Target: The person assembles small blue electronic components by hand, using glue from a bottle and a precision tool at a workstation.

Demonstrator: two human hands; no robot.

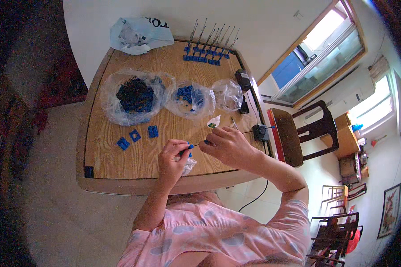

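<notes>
My left hand [170, 159] is closed in a pinch on a small blue plastic piece [190, 146] over the table's near edge. Close by on the right, my right hand [229, 146] has its fingers closed round a thin dark rod [197, 145], whose near end reaches the blue piece. A thin line continues beyond that hand to a blue tip; whether it is the same rod I cannot tell. Under my left hand lies crumpled clear plastic [189, 166]. A small white tube [214, 121] with a green mark lies just beyond my right hand.
Three flat blue pieces, one a frame [135, 135], lie at left. Clear bags hold dark and blue parts [136, 95] and blue parts [185, 95]; another bag [227, 94] stands right. Blue bases with springs [205, 55] line the back. A black adapter [259, 132] and chair [316, 133] are right.
</notes>
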